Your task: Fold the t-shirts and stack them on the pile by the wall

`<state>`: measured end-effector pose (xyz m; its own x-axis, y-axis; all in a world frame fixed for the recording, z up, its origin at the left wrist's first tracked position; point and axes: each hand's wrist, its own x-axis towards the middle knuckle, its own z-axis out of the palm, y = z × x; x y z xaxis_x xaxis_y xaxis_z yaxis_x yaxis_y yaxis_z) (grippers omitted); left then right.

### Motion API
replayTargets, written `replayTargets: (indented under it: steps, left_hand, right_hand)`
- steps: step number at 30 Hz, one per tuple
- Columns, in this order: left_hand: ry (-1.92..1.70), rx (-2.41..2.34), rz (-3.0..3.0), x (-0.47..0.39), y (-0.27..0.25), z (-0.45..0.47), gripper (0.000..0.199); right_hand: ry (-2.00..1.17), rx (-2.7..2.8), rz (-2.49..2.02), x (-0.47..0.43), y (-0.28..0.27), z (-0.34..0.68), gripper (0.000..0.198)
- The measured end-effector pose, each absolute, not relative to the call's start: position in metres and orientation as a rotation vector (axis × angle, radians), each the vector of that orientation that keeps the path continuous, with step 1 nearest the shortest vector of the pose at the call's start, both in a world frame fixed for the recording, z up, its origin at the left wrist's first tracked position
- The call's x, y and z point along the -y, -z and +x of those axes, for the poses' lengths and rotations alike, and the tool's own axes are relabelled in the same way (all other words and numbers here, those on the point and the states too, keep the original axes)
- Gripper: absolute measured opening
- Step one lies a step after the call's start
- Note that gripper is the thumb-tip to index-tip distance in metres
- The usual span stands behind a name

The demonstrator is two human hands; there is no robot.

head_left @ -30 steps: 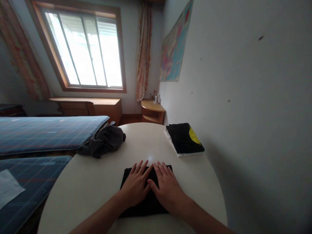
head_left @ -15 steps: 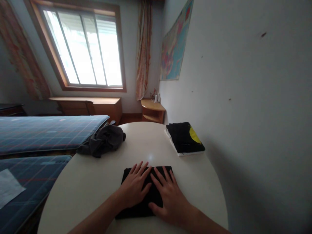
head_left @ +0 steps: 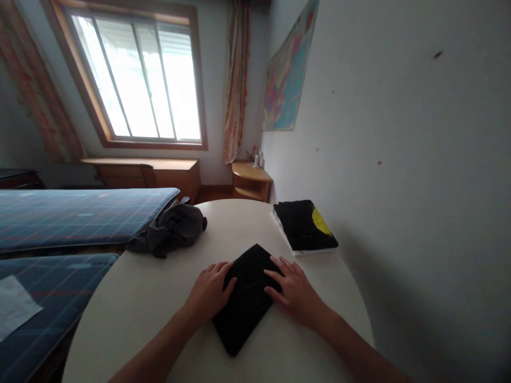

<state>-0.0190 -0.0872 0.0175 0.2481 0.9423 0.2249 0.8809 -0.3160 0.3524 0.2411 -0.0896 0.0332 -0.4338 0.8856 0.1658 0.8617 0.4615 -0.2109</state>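
A folded black garment (head_left: 249,300) lies flat near the front of the round white table, turned so one corner points away from me. My left hand (head_left: 211,292) rests at its left corner, thumb on the cloth and fingers stretched along the edge. On the opposite corner lies my right hand (head_left: 295,292), its fingers spread over the fabric. Both hands are open and press on the garment without lifting it. Farther back on the right sits a stack of folded clothes (head_left: 305,226), black with a yellow patch on top and white beneath.
A crumpled dark grey garment (head_left: 175,229) lies at the left table edge, partly over it. Beds with blue plaid mattresses (head_left: 80,218) adjoin the white table (head_left: 131,319) on the left. A white wall (head_left: 419,213) runs along the right. A wooden desk (head_left: 171,165) stands under the window.
The folded black garment has turned from square-on to diagonal. My hands have moved apart, from lying across its top to its left and right corners.
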Motion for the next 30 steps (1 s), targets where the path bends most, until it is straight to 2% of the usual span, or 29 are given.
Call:
replayTargets:
  steps: [3,11,16,20,24,27,30]
  left_hand:
    - [-0.615,-1.762,2.336,0.085,-0.02,-0.023,0.042]
    - [-0.552,-1.679,2.47,0.103,-0.012,-0.007,0.064]
    - [-0.537,-1.84,2.334,0.113,-0.026,0.001,0.047]
    - [-0.455,-1.904,2.23,0.114,-0.04,-0.002,0.037]
    - [-0.433,-1.816,2.182,0.114,-0.041,-0.003,0.022]
    - [-0.496,-1.679,2.163,0.115,-0.037,-0.002,0.011]
    - [-0.554,-1.61,2.147,0.116,-0.034,0.0,0.009]
  right_hand:
    - [-0.209,2.348,-1.572,0.09,-0.03,0.241,0.04]
    - [-0.423,2.468,-1.617,0.088,-0.012,0.241,0.064]
    - [-0.263,2.305,-1.797,0.079,-0.017,0.246,0.08]
    - [-0.168,2.125,-1.959,0.087,-0.034,0.244,0.061]
    - [-0.297,2.17,-1.979,0.095,-0.049,0.236,0.058]
    - [-0.281,2.2,-2.028,0.094,-0.051,0.231,0.056]
    - [-0.294,2.242,-2.06,0.085,-0.048,0.231,0.046]
